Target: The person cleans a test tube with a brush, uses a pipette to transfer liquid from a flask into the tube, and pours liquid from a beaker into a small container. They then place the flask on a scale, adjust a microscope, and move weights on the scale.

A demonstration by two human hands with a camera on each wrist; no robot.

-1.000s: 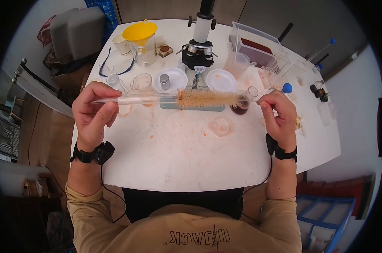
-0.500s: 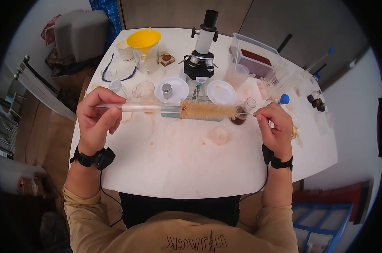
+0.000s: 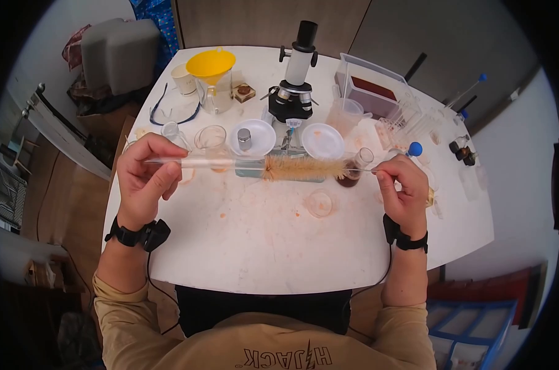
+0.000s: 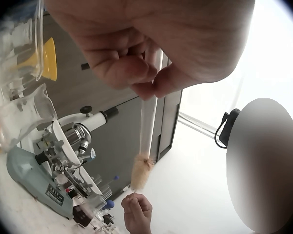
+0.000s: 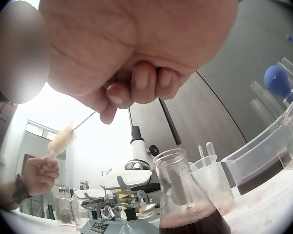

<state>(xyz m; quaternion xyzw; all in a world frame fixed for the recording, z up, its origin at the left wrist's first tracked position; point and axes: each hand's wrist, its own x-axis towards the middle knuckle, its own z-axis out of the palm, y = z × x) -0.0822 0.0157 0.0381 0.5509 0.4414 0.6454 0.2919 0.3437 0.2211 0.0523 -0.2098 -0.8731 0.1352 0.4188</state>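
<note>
In the head view my left hand (image 3: pixel 145 184) pinches a clear test tube (image 3: pixel 224 163) near its left end, between thumb and fingers. The tube lies almost level above the table. At its right end is a test tube brush (image 3: pixel 304 168) with tan bristles, which show outside the tube in the left wrist view. My right hand (image 3: pixel 404 190) pinches the brush's thin wire handle (image 5: pixel 83 121). Below the bristles in the head view stands a conical flask (image 3: pixel 348 179) of dark red-brown liquid.
A balance with two white pans (image 3: pixel 253 137) and a microscope (image 3: pixel 295 80) stand behind the tube. Back left is a yellow funnel (image 3: pixel 211 65) in a jug, with safety glasses (image 3: pixel 176 117) beside it. Right are a plastic bin (image 3: pixel 372 83) and a glass dish (image 3: pixel 321 203) sits in front.
The head view has shifted, so the table sits lower in it. Both hands keep their pinches on the test tube and the brush wire, now slightly closer together.
</note>
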